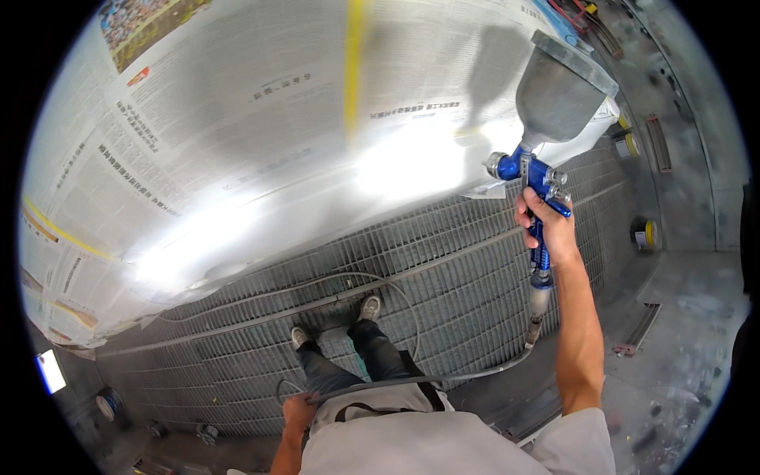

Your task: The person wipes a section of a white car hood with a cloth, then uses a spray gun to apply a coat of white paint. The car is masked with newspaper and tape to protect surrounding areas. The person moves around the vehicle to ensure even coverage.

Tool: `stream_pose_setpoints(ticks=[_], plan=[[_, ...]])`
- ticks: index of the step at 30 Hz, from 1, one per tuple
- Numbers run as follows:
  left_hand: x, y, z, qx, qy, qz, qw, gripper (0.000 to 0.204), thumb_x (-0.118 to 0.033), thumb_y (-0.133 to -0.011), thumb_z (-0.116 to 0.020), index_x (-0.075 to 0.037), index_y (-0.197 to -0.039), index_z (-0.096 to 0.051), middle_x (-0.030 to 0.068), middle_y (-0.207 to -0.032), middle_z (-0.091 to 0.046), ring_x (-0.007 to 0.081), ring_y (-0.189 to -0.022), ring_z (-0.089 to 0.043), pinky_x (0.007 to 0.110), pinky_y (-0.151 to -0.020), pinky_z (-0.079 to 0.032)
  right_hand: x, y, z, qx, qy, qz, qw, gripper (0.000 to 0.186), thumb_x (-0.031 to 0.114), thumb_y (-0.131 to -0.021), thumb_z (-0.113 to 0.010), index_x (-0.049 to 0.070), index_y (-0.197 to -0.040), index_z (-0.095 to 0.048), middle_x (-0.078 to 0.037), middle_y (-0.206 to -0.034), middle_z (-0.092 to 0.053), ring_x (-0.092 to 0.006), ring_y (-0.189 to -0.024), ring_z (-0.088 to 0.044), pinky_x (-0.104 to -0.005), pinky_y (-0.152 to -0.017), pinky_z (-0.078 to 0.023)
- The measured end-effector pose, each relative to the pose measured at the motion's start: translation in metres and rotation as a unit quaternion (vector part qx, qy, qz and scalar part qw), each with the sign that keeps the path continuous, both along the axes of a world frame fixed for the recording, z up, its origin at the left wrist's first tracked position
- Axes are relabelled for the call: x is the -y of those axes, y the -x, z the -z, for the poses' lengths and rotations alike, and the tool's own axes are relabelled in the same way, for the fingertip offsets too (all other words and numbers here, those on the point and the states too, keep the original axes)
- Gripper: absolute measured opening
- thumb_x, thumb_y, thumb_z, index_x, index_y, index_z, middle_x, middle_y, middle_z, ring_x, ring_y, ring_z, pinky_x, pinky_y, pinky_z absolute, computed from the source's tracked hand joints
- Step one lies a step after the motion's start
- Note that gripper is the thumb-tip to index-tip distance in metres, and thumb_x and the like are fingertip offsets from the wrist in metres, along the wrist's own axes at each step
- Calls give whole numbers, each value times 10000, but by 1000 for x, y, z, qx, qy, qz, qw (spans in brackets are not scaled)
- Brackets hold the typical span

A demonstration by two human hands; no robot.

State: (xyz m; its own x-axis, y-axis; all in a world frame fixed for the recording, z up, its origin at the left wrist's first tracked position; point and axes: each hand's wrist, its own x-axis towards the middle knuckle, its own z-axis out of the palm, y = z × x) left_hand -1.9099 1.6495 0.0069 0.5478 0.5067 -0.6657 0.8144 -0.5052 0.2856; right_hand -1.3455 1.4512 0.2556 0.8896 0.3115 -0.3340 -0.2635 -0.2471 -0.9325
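Observation:
My right hand (552,223) is wrapped round the handle of a blue spray gun (537,176), held out at the right with its silver nozzle toward the left. A grey paint cup (560,93) sits on top of the gun. From the handle's lower end a grey air hose (467,375) runs across my waist to the left. My left hand (299,412) is closed round that hose at my hip. In front of the gun stretches a large panel (317,202), brightly lit along its lower part, with newspaper (261,87) masking above it.
Steel floor grating (467,277) lies under my shoes (370,308), and the hose loops over it. Tins with yellow bands (651,234) stand along the right wall. Yellow tape (355,71) joins the newspaper sheets. At the lower left is a reel-like round object (109,404).

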Motion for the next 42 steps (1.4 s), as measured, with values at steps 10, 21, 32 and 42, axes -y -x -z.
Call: stream_pose_setpoints(ticks=[10, 21, 32, 42], plan=[[20, -43, -5, 38, -5, 19, 999, 455, -465, -857, -687, -54, -662, -680, 192, -622, -626, 417, -622, -617, 510, -612, -490, 75, -68, 24, 102, 78, 88, 988, 218, 194, -922, -646, 33, -776, -620, -25, -629, -549, -80, -496, -489, -221, -358, -346], [31, -47, -4, 101, -1, 7, 995, 281, -290, -801, -727, -46, -686, -648, 192, -623, -604, 422, -639, -608, 505, -572, -460, 114, -100, 73, 188, 159, 237, 940, 170, 170, -901, -650, 53, -793, -590, 1, -630, -530, -68, -495, -463, -241, -389, -338], [-26, 44, 11, 49, -65, -67, 994, 253, -255, -809, -723, -59, -677, -637, 184, -669, -628, 406, -651, -612, 511, -600, -465, 29, 65, 93, 115, 77, 112, 984, 157, 161, -942, -630, 44, -846, -591, 4, -660, -505, -57, -494, -419, -222, -387, -316], [-98, 207, 16, 113, -135, -182, 967, 418, -265, -883, -721, -6, -606, -545, 199, -543, -475, 391, -488, -407, 412, -469, -366, -112, 224, 87, 95, 8, 59, 994, 163, 146, -934, -633, 26, -832, -590, -13, -652, -520, -65, -472, -435, -222, -385, -334]])
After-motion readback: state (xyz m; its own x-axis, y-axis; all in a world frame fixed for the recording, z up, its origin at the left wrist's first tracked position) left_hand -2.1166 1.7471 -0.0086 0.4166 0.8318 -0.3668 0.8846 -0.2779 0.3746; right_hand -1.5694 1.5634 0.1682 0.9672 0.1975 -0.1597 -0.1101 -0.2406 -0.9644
